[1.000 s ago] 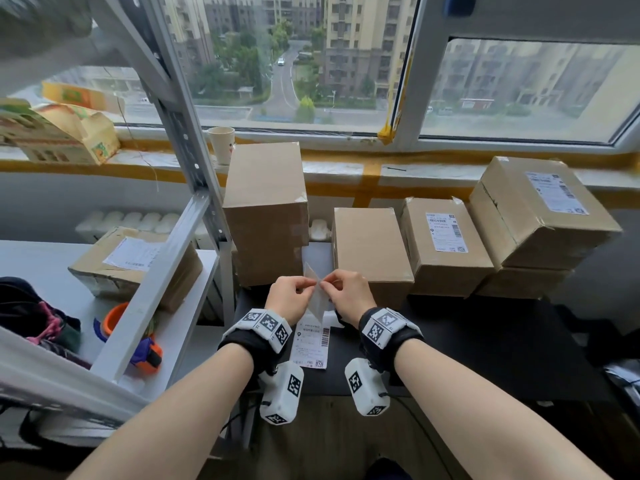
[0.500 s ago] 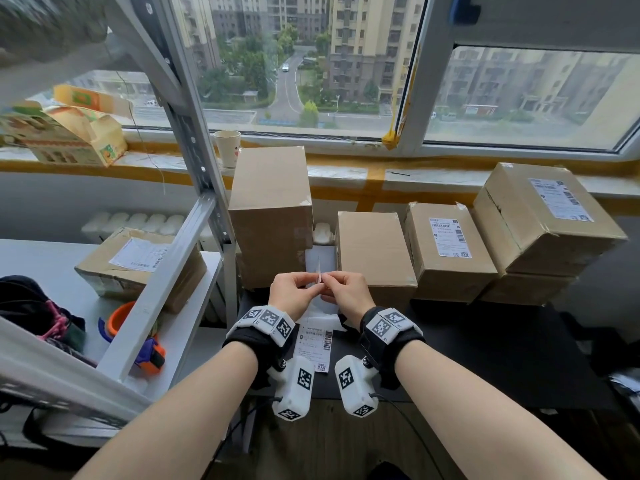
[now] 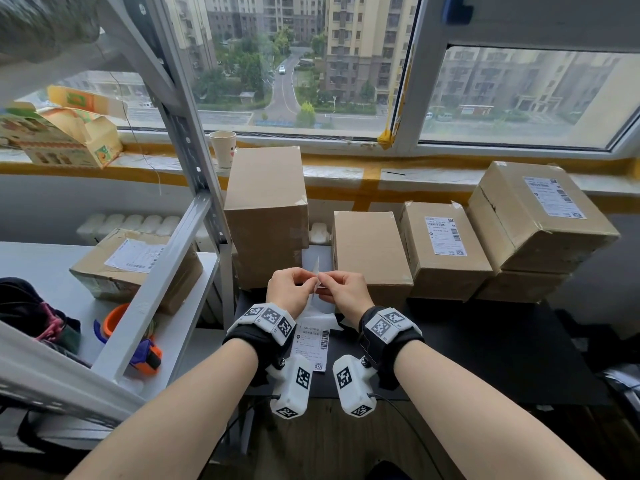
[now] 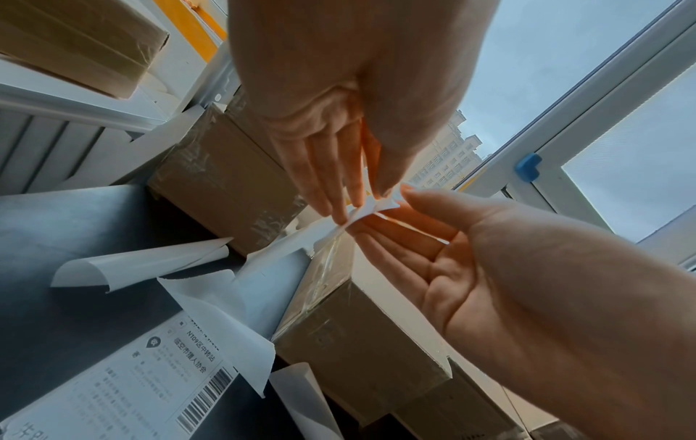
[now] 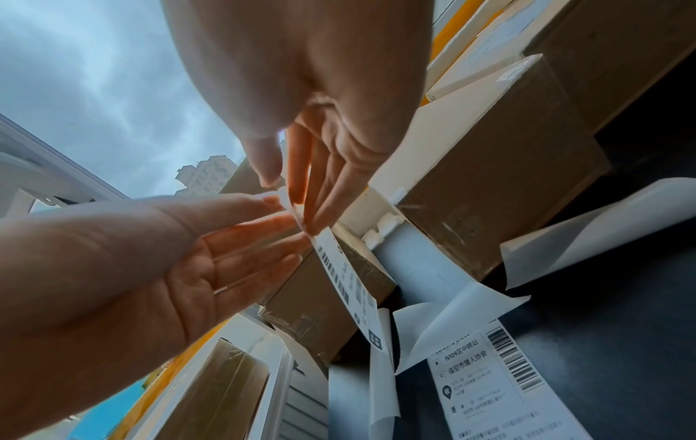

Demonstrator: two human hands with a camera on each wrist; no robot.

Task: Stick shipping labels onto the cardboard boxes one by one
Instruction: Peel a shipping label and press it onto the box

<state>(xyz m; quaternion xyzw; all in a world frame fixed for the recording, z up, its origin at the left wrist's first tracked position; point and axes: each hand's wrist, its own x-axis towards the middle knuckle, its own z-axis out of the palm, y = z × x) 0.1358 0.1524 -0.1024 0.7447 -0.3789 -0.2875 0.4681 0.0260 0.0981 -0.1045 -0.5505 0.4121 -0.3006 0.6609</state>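
**Head view: two boxes bare, a label half-peeled**

Head view first, biggest things down. The window (image 3: 311,64) spans the back, with a sill below it. A black table (image 3: 485,358) carries the row of boxes. At far right a stacked box (image 3: 540,216) wears a label on top; what the box under it carries I cannot tell. Next left, a labelled box (image 3: 445,251) is done too. The tall box (image 3: 266,216) and the flat box (image 3: 370,251) beside it show bare cardboard on the faces in view, so by my reckoning two remain. On the white shelf (image 3: 41,265) to the left lies another box (image 3: 138,268) with a label stuck on; whether it belongs to this job is unclear.

Both hands meet just in front of the gap between the two bare boxes. The left hand (image 3: 292,287) and right hand (image 3: 344,289) each pinch the top edge of one label (image 5: 346,277) between thumb and fingertips, seemingly parting sticker from backing at a corner; the rest of it hangs down, barcode showing. The other fingers lie fairly straight.

On the table beneath the wrists lies a spare label (image 3: 311,344), printed side up, among curled backing sheets (image 4: 139,265), likely stripped from labels already stuck.
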